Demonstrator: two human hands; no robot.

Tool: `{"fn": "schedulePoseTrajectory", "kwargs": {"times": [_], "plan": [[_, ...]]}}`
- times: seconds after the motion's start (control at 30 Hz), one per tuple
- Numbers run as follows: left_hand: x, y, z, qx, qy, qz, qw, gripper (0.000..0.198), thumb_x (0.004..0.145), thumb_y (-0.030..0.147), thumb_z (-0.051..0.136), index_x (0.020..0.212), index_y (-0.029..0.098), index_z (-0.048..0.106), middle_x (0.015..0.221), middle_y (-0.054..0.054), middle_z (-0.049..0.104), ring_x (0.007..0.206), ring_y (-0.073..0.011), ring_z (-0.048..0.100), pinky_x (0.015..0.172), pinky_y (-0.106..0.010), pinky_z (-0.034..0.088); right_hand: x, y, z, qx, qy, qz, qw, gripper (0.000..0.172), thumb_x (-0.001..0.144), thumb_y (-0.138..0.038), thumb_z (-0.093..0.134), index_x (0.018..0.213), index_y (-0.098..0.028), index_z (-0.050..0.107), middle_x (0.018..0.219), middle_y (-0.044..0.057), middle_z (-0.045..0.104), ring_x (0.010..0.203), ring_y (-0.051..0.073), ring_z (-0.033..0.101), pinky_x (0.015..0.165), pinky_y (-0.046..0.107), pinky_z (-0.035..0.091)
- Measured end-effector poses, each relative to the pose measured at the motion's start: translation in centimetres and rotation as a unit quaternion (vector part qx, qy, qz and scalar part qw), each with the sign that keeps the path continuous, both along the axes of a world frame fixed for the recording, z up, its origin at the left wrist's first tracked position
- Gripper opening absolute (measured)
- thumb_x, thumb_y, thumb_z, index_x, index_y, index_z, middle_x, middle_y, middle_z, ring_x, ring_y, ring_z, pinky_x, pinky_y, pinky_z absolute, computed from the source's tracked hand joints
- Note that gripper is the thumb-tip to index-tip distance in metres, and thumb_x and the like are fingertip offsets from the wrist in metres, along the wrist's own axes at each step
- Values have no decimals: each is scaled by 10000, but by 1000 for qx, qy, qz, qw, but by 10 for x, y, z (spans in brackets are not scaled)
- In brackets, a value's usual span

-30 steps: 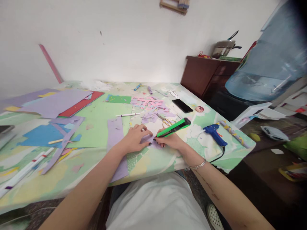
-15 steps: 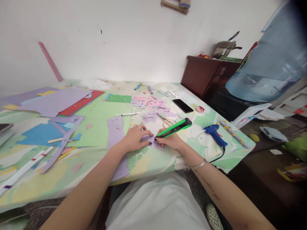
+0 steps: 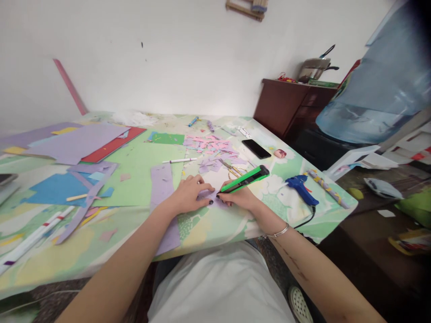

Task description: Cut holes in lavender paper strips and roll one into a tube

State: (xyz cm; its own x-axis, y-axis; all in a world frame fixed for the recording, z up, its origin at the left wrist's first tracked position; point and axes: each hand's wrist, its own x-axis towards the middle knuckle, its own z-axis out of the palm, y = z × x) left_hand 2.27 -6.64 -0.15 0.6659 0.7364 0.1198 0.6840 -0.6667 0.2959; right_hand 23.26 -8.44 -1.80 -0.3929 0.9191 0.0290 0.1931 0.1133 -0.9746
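My right hand (image 3: pixel 239 197) is closed round a green and black utility knife (image 3: pixel 247 180), its tip end low against a small purple piece of paper (image 3: pixel 213 196) on the table. My left hand (image 3: pixel 191 194) lies on the left part of that paper with its fingers spread and fingertips pressing down. A longer purple paper strip (image 3: pixel 162 181) runs beneath my left wrist. Just beyond my right hand lie gold-handled scissors (image 3: pixel 232 168), partly hidden by the knife. Whether the blade is touching the paper cannot be made out.
Pink and purple paper scraps (image 3: pixel 212 146) are heaped beyond my hands. A black phone (image 3: pixel 256 148), a blue glue gun (image 3: pixel 302 188) with a cord and a wrapped paper roll (image 3: pixel 328 188) lie right. Coloured sheets (image 3: pixel 77 141) and white markers (image 3: pixel 37 240) cover the left side of the patterned tablecloth (image 3: pixel 202 244).
Almost nothing differs. Both hands and the utility knife stay in the same place, and the view has shifted very slightly.
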Motion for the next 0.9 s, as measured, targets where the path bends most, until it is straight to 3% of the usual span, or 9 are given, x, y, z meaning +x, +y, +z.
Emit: {"fn": "schedulePoseTrajectory", "kwargs": {"times": [0.17,0.9], "plan": [[-1,2,0,-5,4,-11,1000,425,747,499,584,1137,330,590,1030,-61,501,935,-234,492,840,-376,377,1,2,-2,-11,3,7,1000,130,694,-235,642,674,-144,551,489,-38,550,445,85,515,427,190,423],[-2,5,-1,-21,3,-8,1000,401,758,490,582,1129,341,597,1046,-59,516,949,-230,498,849,-370,370,1,1,-5,1,13,15,1000,118,687,-209,636,675,-147,535,492,-39,551,437,82,511,419,186,418]]}}
